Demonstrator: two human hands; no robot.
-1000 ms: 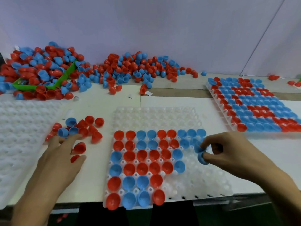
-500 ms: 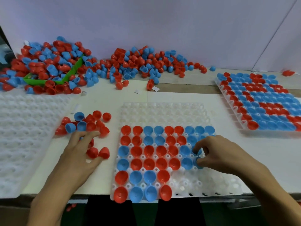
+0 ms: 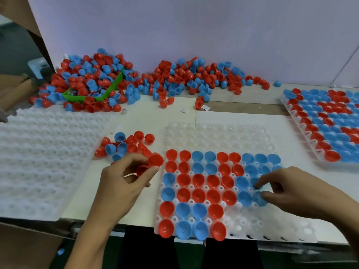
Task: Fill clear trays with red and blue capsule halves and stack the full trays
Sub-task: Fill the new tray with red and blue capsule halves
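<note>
Blue capsule half (image 3: 259, 199) pinched by right hand (image 3: 291, 193) over an empty cell of the half-filled clear tray (image 3: 272, 228) at the tabletop's (image 3: 136, 206) near edge. Best seated open side up, pressed level beside its blue neighbours. Red capsule halves (image 3: 153, 162) gripped in curled left hand (image 3: 124, 181), ready beside the tray.

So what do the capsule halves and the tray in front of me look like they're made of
Red and blue capsule halves: likely moulded hard plastic, smooth and slightly glossy, with soft highlights inside the cups and uniform colour. Clear tray: seemingly thin formed plastic, translucent milky white; the table shows faintly through its empty pockets. The stack of empty trays at the left looks the same, only whiter.
</note>
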